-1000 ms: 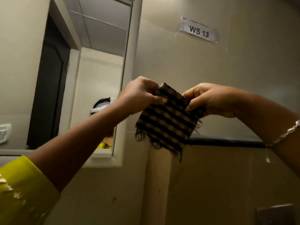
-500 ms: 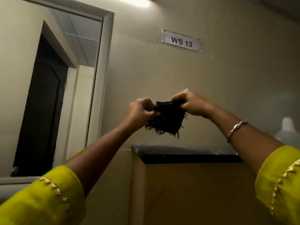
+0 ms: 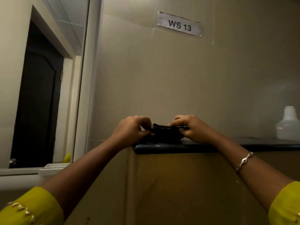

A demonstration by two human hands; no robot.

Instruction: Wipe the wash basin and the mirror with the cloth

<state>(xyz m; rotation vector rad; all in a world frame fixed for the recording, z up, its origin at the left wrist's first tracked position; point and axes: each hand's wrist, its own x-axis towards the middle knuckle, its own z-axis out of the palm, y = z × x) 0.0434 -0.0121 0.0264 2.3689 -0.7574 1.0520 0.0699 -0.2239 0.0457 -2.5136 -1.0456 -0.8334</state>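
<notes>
The cloth [image 3: 165, 133] is folded into a small dark bundle and rests on the left end of a dark ledge [image 3: 162, 149]. My left hand [image 3: 131, 130] grips its left side and my right hand [image 3: 191, 129] grips its right side, both with fingers curled over it. The mirror [image 3: 40, 78] with its pale frame fills the left of the view and reflects a dark doorway. The wash basin is out of sight.
A whitish plastic bottle [image 3: 288, 125] stands on the ledge at the far right. A paper label reading WS 13 [image 3: 179, 24] is stuck high on the beige wall. A small white shelf [image 3: 55, 166] sits under the mirror's lower right corner.
The cloth hung open between both hands, was then folded small, and both hands have lowered it onto the left end of the ledge.
</notes>
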